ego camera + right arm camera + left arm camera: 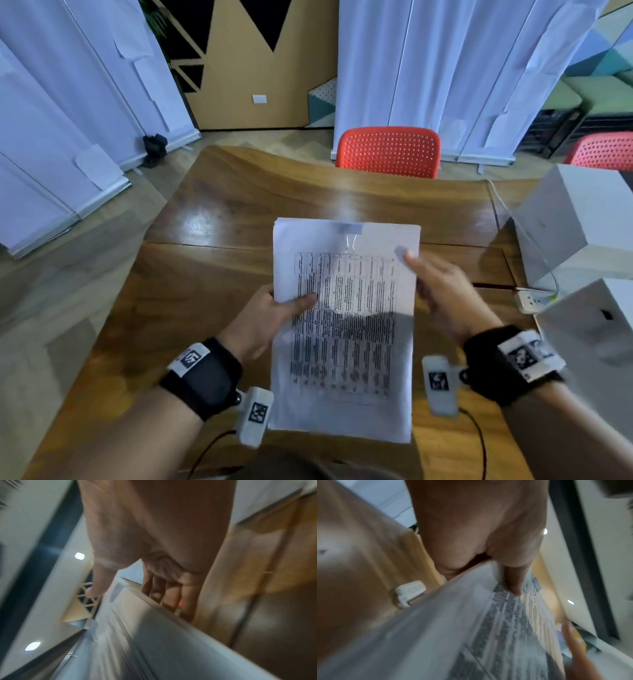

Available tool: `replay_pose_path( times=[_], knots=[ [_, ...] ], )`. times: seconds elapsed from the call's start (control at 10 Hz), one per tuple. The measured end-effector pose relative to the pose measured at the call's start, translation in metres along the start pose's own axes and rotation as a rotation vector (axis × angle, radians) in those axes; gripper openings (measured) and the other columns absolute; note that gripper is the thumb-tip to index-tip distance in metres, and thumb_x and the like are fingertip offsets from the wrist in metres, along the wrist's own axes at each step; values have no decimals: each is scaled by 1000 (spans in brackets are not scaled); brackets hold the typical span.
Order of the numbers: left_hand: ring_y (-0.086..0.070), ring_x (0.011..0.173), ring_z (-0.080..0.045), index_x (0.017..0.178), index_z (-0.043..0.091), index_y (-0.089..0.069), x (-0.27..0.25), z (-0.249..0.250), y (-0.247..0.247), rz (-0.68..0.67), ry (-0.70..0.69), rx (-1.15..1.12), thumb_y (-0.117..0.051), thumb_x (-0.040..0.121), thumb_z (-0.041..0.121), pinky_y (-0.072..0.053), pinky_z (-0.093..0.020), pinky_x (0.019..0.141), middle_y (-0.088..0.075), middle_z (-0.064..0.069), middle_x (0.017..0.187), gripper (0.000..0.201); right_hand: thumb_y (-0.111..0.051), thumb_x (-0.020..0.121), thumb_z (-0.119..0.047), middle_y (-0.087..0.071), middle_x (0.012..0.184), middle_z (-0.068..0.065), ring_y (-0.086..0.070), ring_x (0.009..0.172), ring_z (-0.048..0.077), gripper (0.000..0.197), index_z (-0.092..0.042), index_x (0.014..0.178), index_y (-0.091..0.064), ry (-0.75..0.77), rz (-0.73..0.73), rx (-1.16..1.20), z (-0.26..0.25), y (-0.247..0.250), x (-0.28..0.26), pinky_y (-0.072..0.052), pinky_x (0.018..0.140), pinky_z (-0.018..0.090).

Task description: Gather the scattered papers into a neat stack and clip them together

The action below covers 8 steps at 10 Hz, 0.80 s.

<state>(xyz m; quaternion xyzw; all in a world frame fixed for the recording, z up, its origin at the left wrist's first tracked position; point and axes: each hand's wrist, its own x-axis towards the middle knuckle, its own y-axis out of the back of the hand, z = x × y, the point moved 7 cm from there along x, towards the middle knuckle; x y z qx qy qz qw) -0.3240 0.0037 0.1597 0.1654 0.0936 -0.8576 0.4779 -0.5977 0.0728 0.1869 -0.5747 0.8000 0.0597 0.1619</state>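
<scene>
A stack of printed papers (342, 342) is held up off the wooden table (222, 205), its table of text facing me. A pale binder clip (350, 230) sits on the middle of its top edge. My left hand (291, 305) grips the left edge, thumb (515, 585) pressed on the printed face and fingers hidden behind. My right hand (435, 284) is blurred at the upper right edge. In the right wrist view its fingers (164, 592) lie straight behind the stack (154, 628) and the thumb (96, 588) stands off the front face.
Two white boxes (575, 219) (596, 342) stand at the table's right, with a white power strip (534, 301) and cable between them. A red chair (388, 150) is tucked in at the far edge. White banners line the back.
</scene>
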Motion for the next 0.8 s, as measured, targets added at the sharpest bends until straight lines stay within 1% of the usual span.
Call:
replay_pose_path(
  times=[0.1, 0.2, 0.3, 0.4, 0.5, 0.6, 0.7, 0.8],
  knots=[
    [-75, 105, 7, 119, 13, -76, 24, -32, 1, 28, 116, -73, -80, 94, 21, -51, -19, 97, -84, 11, 110, 26, -70, 97, -25, -79, 114, 22, -79, 97, 35, 32, 0, 117, -73, -319, -172, 116, 93, -15, -24, -65, 85, 48],
    [-75, 113, -8, 131, 14, -70, 45, -73, 14, 133, 249, -89, -86, 90, 28, -54, -34, 107, -81, 2, 124, 47, -67, 97, -4, -74, 118, 32, -76, 99, 49, 31, 3, 127, -65, -430, -90, 212, 161, -16, -34, -61, 84, 62],
    [-76, 111, -27, 126, 10, -70, 46, -124, 24, 167, 412, -24, -79, 97, 21, -59, -42, 99, -79, -13, 126, 33, -65, 98, -1, -74, 118, 32, -74, 101, 51, 33, 4, 131, -59, -469, 27, 260, 204, -15, -22, -59, 86, 67],
    [-78, 106, -28, 127, 10, -70, 34, -174, 28, 141, 515, 84, -65, 105, 10, -63, -41, 88, -81, -11, 116, 23, -65, 100, -2, -78, 113, 26, -76, 100, 47, 24, -2, 124, -62, -501, 102, 183, 227, -16, -3, -61, 85, 64],
    [-75, 102, -20, 129, 13, -67, 29, -205, 33, 163, 559, 133, -61, 107, 12, -55, -31, 73, -78, -6, 121, 23, -72, 97, -15, -82, 108, 11, -79, 99, 37, 26, -11, 123, -67, -507, 79, -95, 251, -17, 15, -61, 90, 62],
    [-74, 110, -25, 128, 18, -65, 28, -224, 36, 178, 599, 181, -61, 106, 16, -59, -42, 85, -78, -4, 118, 22, -73, 97, -23, -80, 108, 3, -78, 97, 27, 25, -14, 120, -67, -470, 43, -280, 271, -21, 25, -62, 92, 54],
    [-74, 113, -26, 132, 18, -60, 28, -237, 34, 157, 643, 197, -63, 105, 19, -60, -55, 99, -77, -4, 120, 27, -72, 97, -35, -74, 111, -1, -72, 95, 19, 37, -13, 124, -61, -442, 51, -499, 270, -18, 28, -61, 84, 40],
    [-69, 116, -24, 130, 24, -54, 24, -248, 40, 157, 646, 266, -69, 103, 34, -61, -47, 95, -70, -2, 126, 33, -69, 96, -44, -66, 110, -2, -63, 95, 17, 48, -14, 132, -56, -440, 7, -740, 263, -7, 21, -49, 74, 29]
  ],
)
